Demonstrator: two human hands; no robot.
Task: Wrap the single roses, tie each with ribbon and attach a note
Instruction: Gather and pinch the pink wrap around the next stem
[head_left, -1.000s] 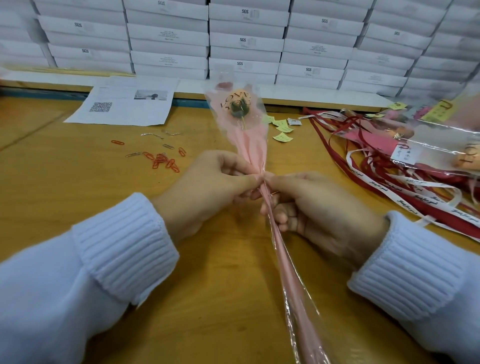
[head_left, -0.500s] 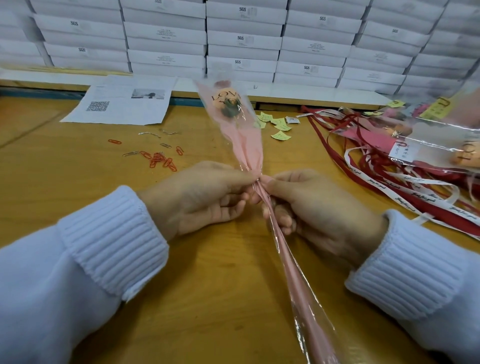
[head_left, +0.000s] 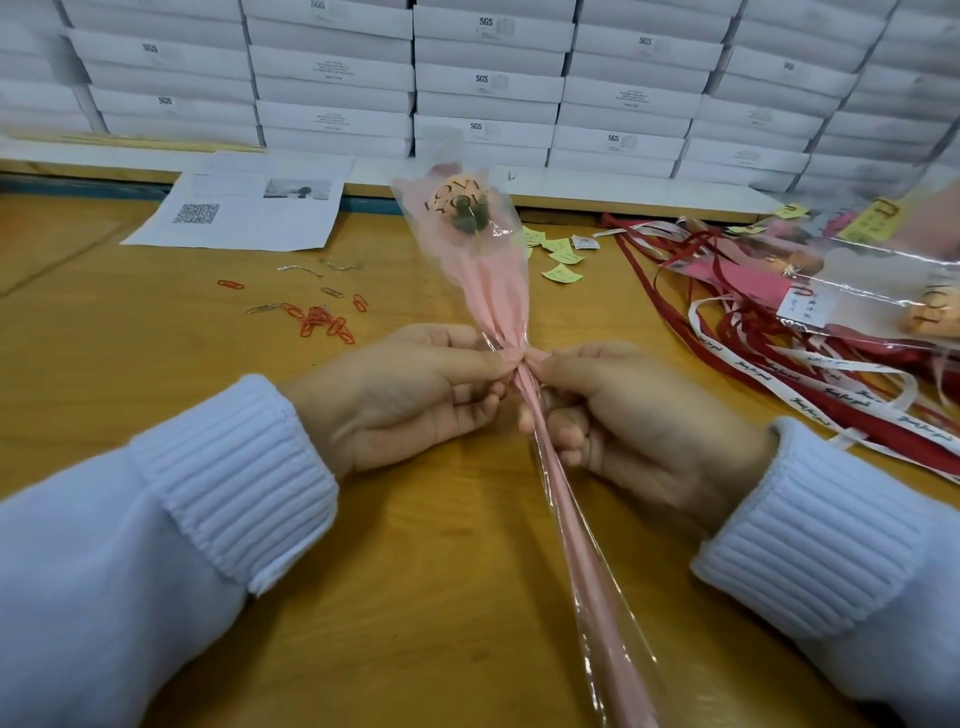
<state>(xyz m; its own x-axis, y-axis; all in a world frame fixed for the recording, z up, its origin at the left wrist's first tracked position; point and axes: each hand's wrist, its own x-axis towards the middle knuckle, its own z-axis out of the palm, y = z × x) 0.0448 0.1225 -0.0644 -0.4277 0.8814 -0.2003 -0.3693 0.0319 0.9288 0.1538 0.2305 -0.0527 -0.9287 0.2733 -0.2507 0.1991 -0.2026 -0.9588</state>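
Note:
A single peach rose (head_left: 458, 203) printed with dark letters sits in a pink and clear wrap (head_left: 496, 296), bloom pointing away from me. Its long wrapped stem (head_left: 587, 561) runs toward the near edge of the wooden table (head_left: 156, 332). My left hand (head_left: 400, 395) and my right hand (head_left: 639, 421) pinch the gathered wrap from either side, just below the bloom. Red and white ribbons (head_left: 810, 384) lie in a heap to the right. Small yellow notes (head_left: 558, 254) are scattered behind the rose.
Red and silver paper clips (head_left: 317, 317) lie at the left. A printed sheet with a QR code (head_left: 244, 208) rests at the table's back. Wrapped roses (head_left: 852, 280) are piled far right. White boxes (head_left: 488, 83) are stacked along the back.
Both hands keep their pinch on the wrap; the fingers shift slightly and the wrapped bloom sways a little from side to side.

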